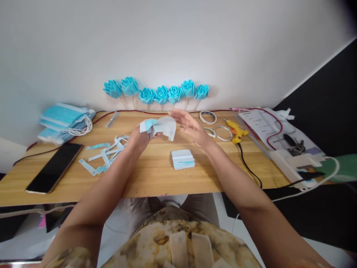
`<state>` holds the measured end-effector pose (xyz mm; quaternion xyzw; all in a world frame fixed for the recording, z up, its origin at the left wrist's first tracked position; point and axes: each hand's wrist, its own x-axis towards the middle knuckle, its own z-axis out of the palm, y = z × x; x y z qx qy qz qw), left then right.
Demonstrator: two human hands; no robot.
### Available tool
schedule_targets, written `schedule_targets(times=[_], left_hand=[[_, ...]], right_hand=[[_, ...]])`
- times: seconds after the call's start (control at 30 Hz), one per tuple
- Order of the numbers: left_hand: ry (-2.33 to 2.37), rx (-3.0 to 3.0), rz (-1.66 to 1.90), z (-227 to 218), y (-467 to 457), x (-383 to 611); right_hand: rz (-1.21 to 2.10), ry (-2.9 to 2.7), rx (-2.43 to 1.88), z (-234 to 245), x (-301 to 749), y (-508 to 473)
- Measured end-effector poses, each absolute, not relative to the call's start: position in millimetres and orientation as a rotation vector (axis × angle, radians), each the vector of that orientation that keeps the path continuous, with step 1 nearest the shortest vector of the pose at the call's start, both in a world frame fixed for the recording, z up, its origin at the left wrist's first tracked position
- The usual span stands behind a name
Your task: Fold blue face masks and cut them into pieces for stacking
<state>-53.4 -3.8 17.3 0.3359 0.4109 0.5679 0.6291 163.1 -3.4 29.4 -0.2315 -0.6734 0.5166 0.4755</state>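
My left hand [140, 138] is closed on a piece of mask fabric [167, 126], white with a light-blue part, which curves up and to the right. Just right of its free end is my right hand [192, 127], fingers stretched and slightly apart, holding nothing; whether the fingertips touch the fabric is unclear. On the table below lies a small stack of cut white and blue fabric pieces [183, 159]. Cut fabric strips [107, 154] are scattered beside my left forearm. Several blue fabric flowers [161, 95] on thin sticks lean along the wall behind.
At the left are a pile of blue face masks [63, 121] and a phone [54, 167]. Tape rolls [208, 117], a wire coil [223, 133] and a yellow glue gun [236, 131] lie to the right. Beyond is a power strip [292, 173] with cables crossing the table edge.
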Motion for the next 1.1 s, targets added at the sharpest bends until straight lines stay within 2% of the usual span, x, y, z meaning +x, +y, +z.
schedule_targets(times=[0.13, 0.27, 0.37, 0.47, 0.7, 0.83, 1.1], left_hand=[[0.970, 0.738, 1.309, 14, -4, -49], [0.967, 0.948, 1.094, 6, -12, -43], [0.995, 1.124, 0.910, 4, -16, -44], [0.921, 1.264, 0.932, 8, -17, -46], [0.983, 1.080, 1.165, 17, -19, -45], [1.074, 0.988, 1.181, 20, -19, -45], [0.962, 0.922, 1.158, 22, -17, -49]], right_hand=[[1.063, -1.845, -0.650, 31, 158, -12], [0.913, -1.532, -0.947, 26, 151, -9], [1.027, -1.188, -0.993, 22, 153, 1], [1.172, -1.054, -0.992, 20, 156, 8], [1.322, -1.036, -0.977, 20, 139, -7], [1.374, -1.099, -0.981, 16, 135, -11], [1.333, -1.122, -0.993, 13, 146, -2]])
